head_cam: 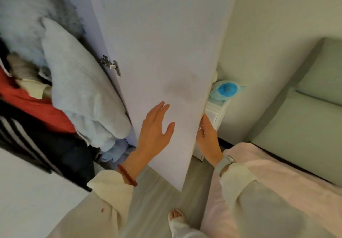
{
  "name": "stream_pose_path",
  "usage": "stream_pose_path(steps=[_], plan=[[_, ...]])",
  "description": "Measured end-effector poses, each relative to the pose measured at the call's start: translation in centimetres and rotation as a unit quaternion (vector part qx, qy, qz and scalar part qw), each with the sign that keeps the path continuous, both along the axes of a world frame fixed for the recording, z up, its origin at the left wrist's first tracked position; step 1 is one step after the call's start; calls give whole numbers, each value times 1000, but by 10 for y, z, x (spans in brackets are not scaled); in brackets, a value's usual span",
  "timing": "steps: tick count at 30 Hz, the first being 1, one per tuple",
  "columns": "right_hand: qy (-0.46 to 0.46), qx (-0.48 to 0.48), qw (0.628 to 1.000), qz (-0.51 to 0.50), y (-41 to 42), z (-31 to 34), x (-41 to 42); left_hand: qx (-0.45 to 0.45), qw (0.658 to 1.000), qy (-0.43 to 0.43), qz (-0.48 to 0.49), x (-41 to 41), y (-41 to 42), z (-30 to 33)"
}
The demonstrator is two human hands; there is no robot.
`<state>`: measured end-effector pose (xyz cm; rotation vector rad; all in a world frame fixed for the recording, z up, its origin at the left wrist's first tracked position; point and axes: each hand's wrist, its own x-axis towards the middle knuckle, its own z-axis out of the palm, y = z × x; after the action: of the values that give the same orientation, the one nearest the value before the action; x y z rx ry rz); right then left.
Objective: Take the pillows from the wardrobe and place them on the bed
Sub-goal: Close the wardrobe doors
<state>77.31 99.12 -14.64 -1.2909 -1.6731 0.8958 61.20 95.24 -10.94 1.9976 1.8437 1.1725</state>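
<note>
A pale wall point(262, 24) meets a grey wood-grain floor point(161, 191), with a small white bedside cabinet point(212, 117) standing against the wall beside a green padded headboard point(305, 117).

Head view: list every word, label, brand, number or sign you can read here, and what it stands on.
None can be read.
Pale blue packet on the white bedside cabinet: small dark print at its left edge, too blurred to read.
Wardrobe door, light blue pillow, watch: no text visible.
</note>
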Motion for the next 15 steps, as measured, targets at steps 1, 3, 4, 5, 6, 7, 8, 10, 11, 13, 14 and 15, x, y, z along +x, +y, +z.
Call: stream_pose_path(steps=[1, 3, 4, 5, 6, 7, 8, 10, 11, 13, 14, 15], plan=[[-5, 12, 1000, 12, -14, -4, -4, 10, 1000, -15, 2, -2, -12, 2], [-5, 38, 998, 52, -43, -7, -14, 29, 999, -36, 8, -7, -39, 3], [-4, 50, 995, 84, -57, -8, -20, 36, 998, -46, 15, -11, -54, 2], [-5, 64, 991, 117, -68, -9, -26, 40, 997, -58, 23, -17, -68, 1], [-7, 79, 985, 152, -78, -9, -34, 45, 996, -67, 33, -23, -82, 0], [-8, 91, 978, 186, -87, -7, -44, 53, 995, -74, 50, -31, -95, 0], [-6, 101, 971, 218, -95, -6, -56, 64, 992, -80, 75, -38, -107, 0], [-14, 137, 957, 256, -106, -3, -84, 95, 982, -88, 141, -57, -129, 2], [-29, 162, 949, 268, -110, -1, -100, 113, 974, -82, 177, -68, -138, 4], [-61, 189, 929, 313, -113, 3, -135, 133, 957, -61, 252, -92, -151, 9], [-80, 186, 917, 343, -113, 6, -154, 132, 945, -55, 294, -105, -155, 12], [-97, 184, 906, 368, -114, 9, -172, 127, 930, -51, 341, -118, -158, 14]])
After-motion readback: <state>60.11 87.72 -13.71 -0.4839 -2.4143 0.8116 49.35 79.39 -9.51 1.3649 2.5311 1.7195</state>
